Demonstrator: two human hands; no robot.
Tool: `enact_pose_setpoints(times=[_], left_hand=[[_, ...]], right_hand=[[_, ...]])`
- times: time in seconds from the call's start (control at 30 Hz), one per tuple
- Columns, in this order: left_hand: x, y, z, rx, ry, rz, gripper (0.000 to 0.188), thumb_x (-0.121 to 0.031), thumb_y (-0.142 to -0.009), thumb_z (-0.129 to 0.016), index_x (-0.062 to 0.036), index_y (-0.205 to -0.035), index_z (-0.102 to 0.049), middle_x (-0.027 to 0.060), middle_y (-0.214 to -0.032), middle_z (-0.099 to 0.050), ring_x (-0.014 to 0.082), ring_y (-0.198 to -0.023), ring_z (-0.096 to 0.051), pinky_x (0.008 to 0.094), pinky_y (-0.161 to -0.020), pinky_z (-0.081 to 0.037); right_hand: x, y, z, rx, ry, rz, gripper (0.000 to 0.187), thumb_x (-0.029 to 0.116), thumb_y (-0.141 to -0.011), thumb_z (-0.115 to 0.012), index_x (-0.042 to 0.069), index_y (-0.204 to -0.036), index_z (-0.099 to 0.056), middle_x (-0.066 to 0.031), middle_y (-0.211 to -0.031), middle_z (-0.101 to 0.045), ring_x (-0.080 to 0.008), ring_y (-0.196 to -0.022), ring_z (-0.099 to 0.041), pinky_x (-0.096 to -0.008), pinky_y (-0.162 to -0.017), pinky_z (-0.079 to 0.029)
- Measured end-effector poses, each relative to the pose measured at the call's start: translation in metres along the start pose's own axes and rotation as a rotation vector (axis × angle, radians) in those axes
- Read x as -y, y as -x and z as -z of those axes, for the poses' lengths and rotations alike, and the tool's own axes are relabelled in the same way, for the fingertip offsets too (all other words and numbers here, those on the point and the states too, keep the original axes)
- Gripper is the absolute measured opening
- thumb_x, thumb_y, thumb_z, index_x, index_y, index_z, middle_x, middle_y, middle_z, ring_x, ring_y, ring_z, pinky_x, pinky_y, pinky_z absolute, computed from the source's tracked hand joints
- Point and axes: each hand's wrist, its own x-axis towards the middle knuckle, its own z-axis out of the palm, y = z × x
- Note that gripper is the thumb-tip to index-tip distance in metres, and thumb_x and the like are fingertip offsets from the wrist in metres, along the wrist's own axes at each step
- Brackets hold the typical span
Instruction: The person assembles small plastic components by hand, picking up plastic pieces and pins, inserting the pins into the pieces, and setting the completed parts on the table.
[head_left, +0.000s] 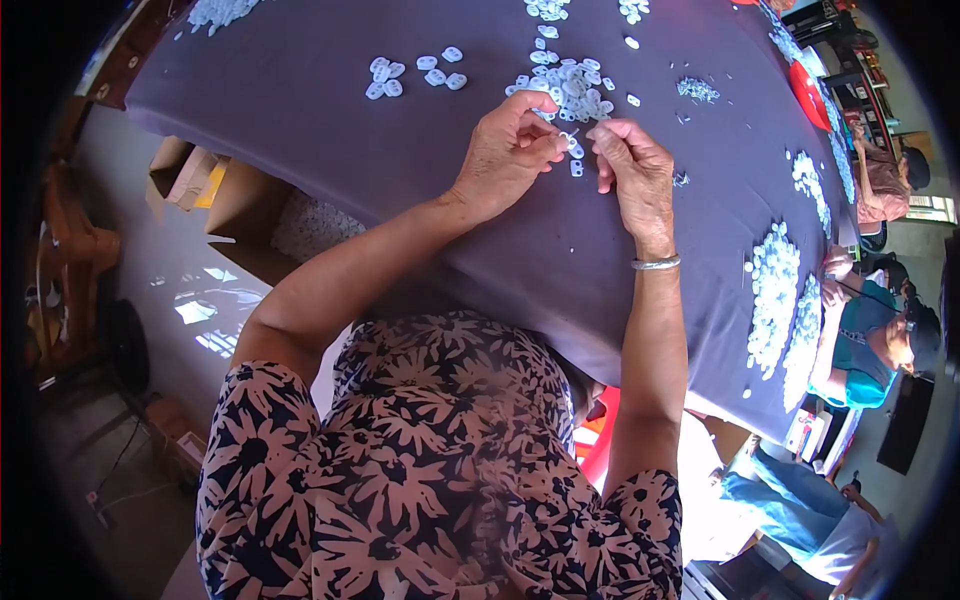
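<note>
My left hand (pixel 508 148) is closed in a pinch on a small white oval piece (pixel 568 143), and a thin light sliver like a pin shows beside it. Facing it from the right, my right hand (pixel 637 168) has its thumb and fingers pressed together; anything between them is too small to make out. A silvery bangle (pixel 656 264) circles my right wrist. Just beyond both hands lies a heap of white oval pieces with holes (pixel 572 85). A few single pieces (pixel 577 168) rest on the cloth below the fingertips. Small metal pins (pixel 697 90) lie to the right.
A dark cloth (pixel 330 110) covers the table. Small clusters of white pieces (pixel 385 77) sit at the left, larger heaps (pixel 772 300) at the right. An open cardboard box (pixel 255 215) stands below the left edge. Other people (pixel 870 340) are along the right, near a red basin (pixel 808 95).
</note>
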Motion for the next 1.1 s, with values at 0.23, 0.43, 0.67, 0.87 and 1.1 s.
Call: enact_pose_setpoints(times=[0.23, 0.43, 0.67, 0.87, 1.1], left_hand=[[0.004, 0.000, 0.000, 0.006, 0.002, -0.019, 0.032, -0.005, -0.084, -0.062, -0.0032, -0.111, -0.046, 0.0075, -0.081, -0.061, 0.0107, -0.072, -0.060, 0.0241, -0.060, -0.049], [0.006, -0.001, -0.001, 0.002, -0.011, -0.029, 0.031, -0.004, -0.082, -0.063, -0.0031, -0.109, -0.047, 0.0077, -0.080, -0.062, 0.0109, -0.069, -0.059, 0.0246, -0.060, -0.049], [0.006, 0.001, -0.002, -0.007, -0.120, -0.056, 0.031, -0.002, -0.080, -0.064, -0.0018, -0.107, -0.048, 0.0076, -0.076, -0.063, 0.0097, -0.068, -0.059, 0.0239, -0.059, -0.048], [0.001, 0.004, 0.001, -0.017, -0.065, -0.027, 0.032, -0.003, -0.081, -0.064, -0.0024, -0.108, -0.047, 0.0076, -0.078, -0.062, 0.0099, -0.068, -0.058, 0.0242, -0.059, -0.048], [0.014, -0.004, -0.007, 0.024, 0.019, -0.127, 0.032, -0.001, -0.083, -0.062, -0.0069, -0.111, -0.047, 0.0054, -0.080, -0.060, 0.0113, -0.070, -0.059, 0.0246, -0.061, -0.050]], right_hand=[[0.002, 0.002, -0.012, 0.044, 0.067, -0.017, 0.011, 0.011, -0.089, -0.060, 0.002, -0.093, -0.065, 0.0025, -0.069, -0.055, -0.0030, -0.057, -0.048, -0.0185, -0.046, -0.042], [0.002, 0.001, -0.011, 0.054, 0.070, 0.014, 0.009, 0.010, -0.089, -0.060, 0.002, -0.091, -0.065, 0.0028, -0.069, -0.055, -0.0027, -0.057, -0.048, -0.0185, -0.046, -0.042], [0.004, 0.001, -0.009, 0.111, 0.171, 0.030, 0.008, 0.010, -0.089, -0.060, 0.003, -0.088, -0.065, 0.0038, -0.066, -0.054, -0.0018, -0.055, -0.047, -0.0176, -0.046, -0.042], [0.006, 0.002, -0.013, 0.105, 0.144, 0.009, 0.012, 0.014, -0.090, -0.059, 0.004, -0.089, -0.064, 0.0043, -0.065, -0.052, -0.0018, -0.053, -0.046, -0.0177, -0.045, -0.040], [0.008, 0.005, 0.007, -0.096, -0.068, -0.144, 0.036, 0.038, -0.093, -0.051, 0.005, -0.086, -0.062, 0.0009, -0.062, -0.053, -0.0061, -0.050, -0.047, -0.0212, -0.042, -0.040]])
